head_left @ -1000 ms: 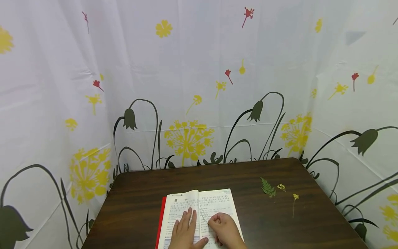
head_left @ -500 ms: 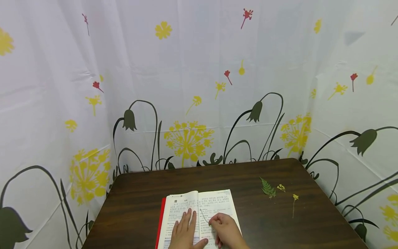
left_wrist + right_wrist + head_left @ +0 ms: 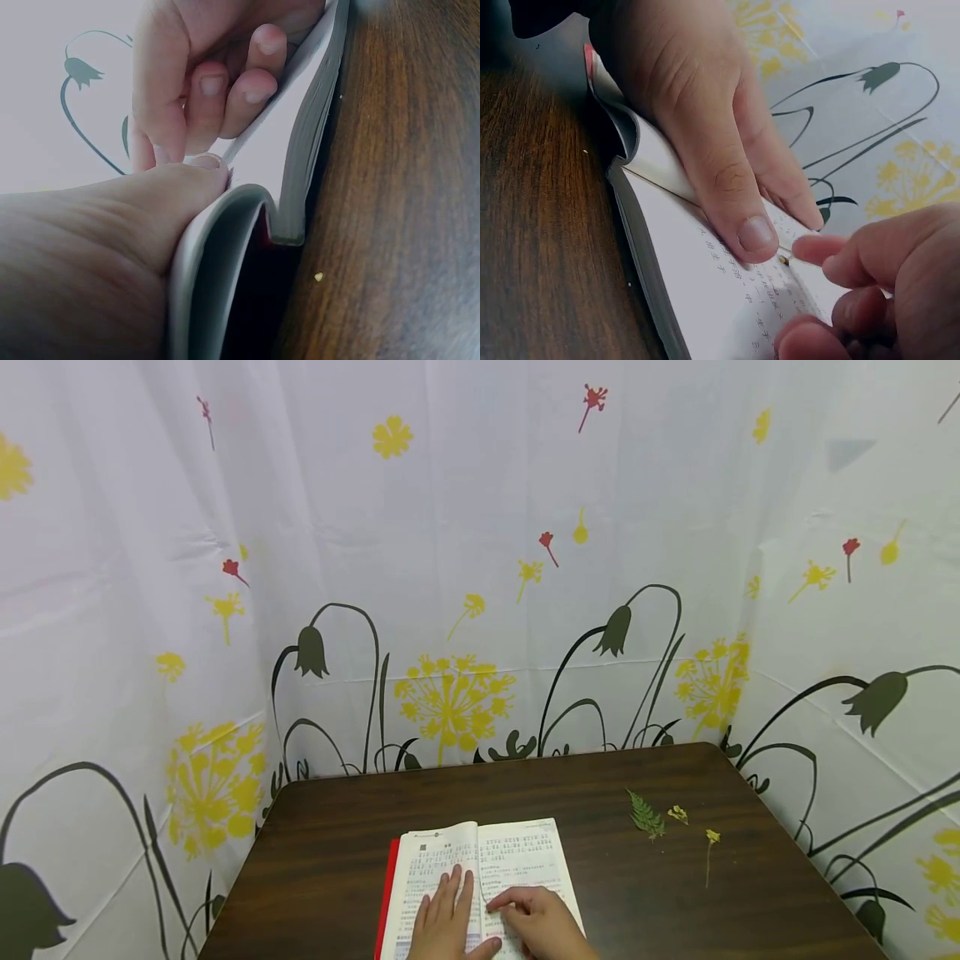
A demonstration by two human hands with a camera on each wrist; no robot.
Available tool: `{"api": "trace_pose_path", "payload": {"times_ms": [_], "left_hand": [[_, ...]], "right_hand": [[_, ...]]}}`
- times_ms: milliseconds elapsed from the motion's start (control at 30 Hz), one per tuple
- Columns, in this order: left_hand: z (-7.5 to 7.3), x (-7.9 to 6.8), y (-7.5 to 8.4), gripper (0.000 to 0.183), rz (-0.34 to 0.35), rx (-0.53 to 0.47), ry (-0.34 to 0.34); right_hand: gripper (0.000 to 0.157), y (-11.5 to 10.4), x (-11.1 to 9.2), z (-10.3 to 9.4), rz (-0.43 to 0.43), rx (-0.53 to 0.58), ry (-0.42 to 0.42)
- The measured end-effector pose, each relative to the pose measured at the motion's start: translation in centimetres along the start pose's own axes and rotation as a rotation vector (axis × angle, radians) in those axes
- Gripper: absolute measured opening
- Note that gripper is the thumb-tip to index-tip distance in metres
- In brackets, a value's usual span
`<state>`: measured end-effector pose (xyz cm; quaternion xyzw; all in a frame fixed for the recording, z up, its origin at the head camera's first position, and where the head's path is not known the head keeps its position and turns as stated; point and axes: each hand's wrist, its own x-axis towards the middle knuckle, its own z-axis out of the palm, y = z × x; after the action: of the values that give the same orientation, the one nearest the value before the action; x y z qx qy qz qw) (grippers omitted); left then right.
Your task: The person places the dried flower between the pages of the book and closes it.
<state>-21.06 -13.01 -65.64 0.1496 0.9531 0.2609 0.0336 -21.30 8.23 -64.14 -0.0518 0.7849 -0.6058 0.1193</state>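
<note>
An open book (image 3: 527, 852) with printed pages and a red cover edge lies at the table's near side. My left hand (image 3: 444, 917) rests flat on its left page, fingers spread; the thumb (image 3: 196, 171) reaches across the fold. Over the right page is my right hand (image 3: 536, 920), its index finger stretched toward the fold and the other fingers bent in. A thin plant stem (image 3: 483, 897) lies along the fold at that fingertip. In the right wrist view a small dark-yellow bit (image 3: 784, 260) shows between the left thumb and right index finger.
On the dark wooden table (image 3: 337, 827), right of the book, lie a green fern leaf (image 3: 646, 816), a small yellow blossom (image 3: 678, 812) and a long-stemmed yellow flower (image 3: 712, 836). A flower-patterned white curtain (image 3: 480, 527) hangs behind the table.
My right hand has let go of the stem's near end and moved slightly left, its index finger now straightened at the stem. The stem has shifted toward the fold. My left hand stays put.
</note>
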Motion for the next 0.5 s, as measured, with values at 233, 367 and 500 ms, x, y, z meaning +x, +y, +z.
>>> {"api": "trace_pose_path", "payload": {"times_ms": [233,367,500], "left_hand": [[-0.6,0.3,-0.2,0.105,0.02,-0.025,-0.018],[-0.3,0.5,-0.5,0.091,0.034,-0.02,-0.026],[0.0,0.4,-0.5,0.087,0.031,-0.008,-0.036]], "right_hand": [[0.017,0.3,0.0,-0.5,-0.059,0.049,-0.068],[0.019,0.4,-0.4,-1.9,-0.074,0.137,-0.164],[0.029,0.9,-1.2,-4.8,-0.153,0.179,-0.248]]}}
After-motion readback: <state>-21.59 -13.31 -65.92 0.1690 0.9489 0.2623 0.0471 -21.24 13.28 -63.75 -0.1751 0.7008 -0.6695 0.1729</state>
